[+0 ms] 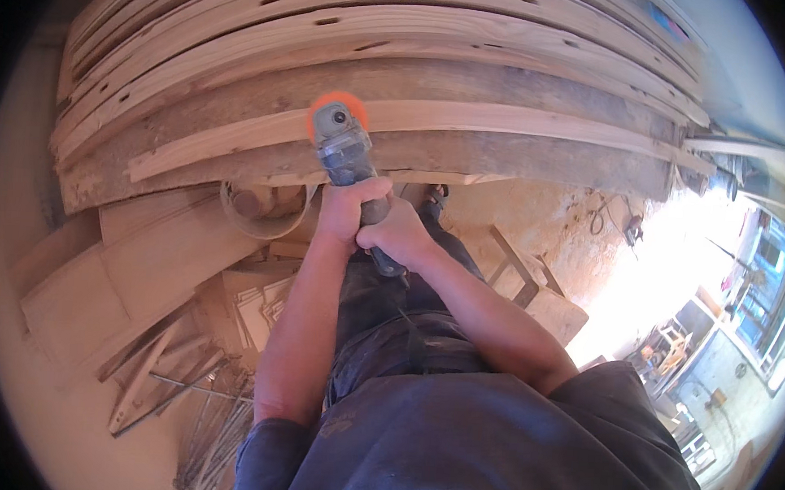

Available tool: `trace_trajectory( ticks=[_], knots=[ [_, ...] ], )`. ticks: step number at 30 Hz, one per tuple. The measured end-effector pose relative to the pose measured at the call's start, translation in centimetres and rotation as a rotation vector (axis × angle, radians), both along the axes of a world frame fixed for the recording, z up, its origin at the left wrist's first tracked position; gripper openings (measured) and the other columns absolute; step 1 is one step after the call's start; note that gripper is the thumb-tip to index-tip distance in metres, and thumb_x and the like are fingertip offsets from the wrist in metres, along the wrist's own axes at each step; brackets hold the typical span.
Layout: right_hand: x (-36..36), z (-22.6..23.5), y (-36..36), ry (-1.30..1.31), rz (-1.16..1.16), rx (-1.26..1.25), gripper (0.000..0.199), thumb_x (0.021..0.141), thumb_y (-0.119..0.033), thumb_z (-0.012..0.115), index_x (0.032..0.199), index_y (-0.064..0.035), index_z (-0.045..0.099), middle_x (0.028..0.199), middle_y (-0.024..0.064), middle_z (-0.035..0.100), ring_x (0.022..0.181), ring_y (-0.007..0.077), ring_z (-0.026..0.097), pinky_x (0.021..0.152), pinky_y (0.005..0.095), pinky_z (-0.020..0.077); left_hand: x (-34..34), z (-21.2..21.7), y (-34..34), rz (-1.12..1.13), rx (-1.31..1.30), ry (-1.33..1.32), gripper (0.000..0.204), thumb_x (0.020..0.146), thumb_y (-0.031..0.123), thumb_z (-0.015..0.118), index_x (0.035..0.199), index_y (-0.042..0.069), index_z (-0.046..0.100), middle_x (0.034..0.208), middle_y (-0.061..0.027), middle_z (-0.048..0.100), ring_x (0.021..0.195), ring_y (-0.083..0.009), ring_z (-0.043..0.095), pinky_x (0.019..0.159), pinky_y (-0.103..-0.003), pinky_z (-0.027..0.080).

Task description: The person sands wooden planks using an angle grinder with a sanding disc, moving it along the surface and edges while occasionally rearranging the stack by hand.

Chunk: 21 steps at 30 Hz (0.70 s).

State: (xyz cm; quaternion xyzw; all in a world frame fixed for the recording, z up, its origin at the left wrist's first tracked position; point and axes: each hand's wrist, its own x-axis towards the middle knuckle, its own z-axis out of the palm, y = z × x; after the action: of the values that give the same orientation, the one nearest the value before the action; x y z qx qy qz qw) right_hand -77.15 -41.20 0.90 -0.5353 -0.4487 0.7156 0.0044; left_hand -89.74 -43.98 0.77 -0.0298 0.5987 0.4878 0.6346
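White glare (647,278) at right; edges bowed, corners black.

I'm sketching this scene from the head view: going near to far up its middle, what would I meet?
Dark shirt → left hand and right hand, both gripping the angle grinder → its orange disc → slotted wooden pieces.

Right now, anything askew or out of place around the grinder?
Yes: scrap wood lies jumbled and crisscrossed at lower left, unlike the lined-up boards. Nothing odd stands out on the angle grinder, held by left hand and right hand.
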Motion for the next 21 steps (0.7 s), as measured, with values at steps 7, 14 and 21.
trace_trajectory(
  ticks=[7,14,21],
  knots=[
    [13.3,2.6,4.0,-0.114,-0.194,-0.047,0.038,0.063,-0.013,0.077,0.097,0.0001,0.067,0.083,0.0078,0.071,0.074,0.0178,0.069,0.068,0.0327,0.0553,13.8,-1.8,6.2,-0.21,0.039,0.035,0.028,0.071,0.015,0.084,0.091,0.001,0.07,0.081,-0.008,0.068,0.071,-0.0184,0.065,0.065,-0.036,0.054],
    [24.2,-1.9,4.6,0.0,-0.576,-0.135,0.023,0.07,-0.01,0.065,0.09,-0.0011,0.068,0.08,0.0071,0.068,0.07,0.0194,0.067,0.065,0.0332,0.0541,22.5,-1.4,12.5,-0.562,0.014,0.078,0.037,0.065,0.023,0.088,0.085,-0.003,0.07,0.079,-0.0103,0.07,0.069,-0.0183,0.065,0.065,-0.037,0.055],
    [15.3,-0.1,2.3,0.045,-0.418,-0.164,0.023,0.066,-0.005,0.068,0.089,-0.0004,0.069,0.078,0.0085,0.069,0.07,0.0191,0.068,0.063,0.0328,0.0541,14.3,-1.5,7.4,-0.423,-0.047,0.077,0.04,0.063,0.025,0.085,0.085,-0.005,0.071,0.082,-0.0157,0.073,0.076,-0.0223,0.071,0.072,-0.038,0.056]
  ],
)
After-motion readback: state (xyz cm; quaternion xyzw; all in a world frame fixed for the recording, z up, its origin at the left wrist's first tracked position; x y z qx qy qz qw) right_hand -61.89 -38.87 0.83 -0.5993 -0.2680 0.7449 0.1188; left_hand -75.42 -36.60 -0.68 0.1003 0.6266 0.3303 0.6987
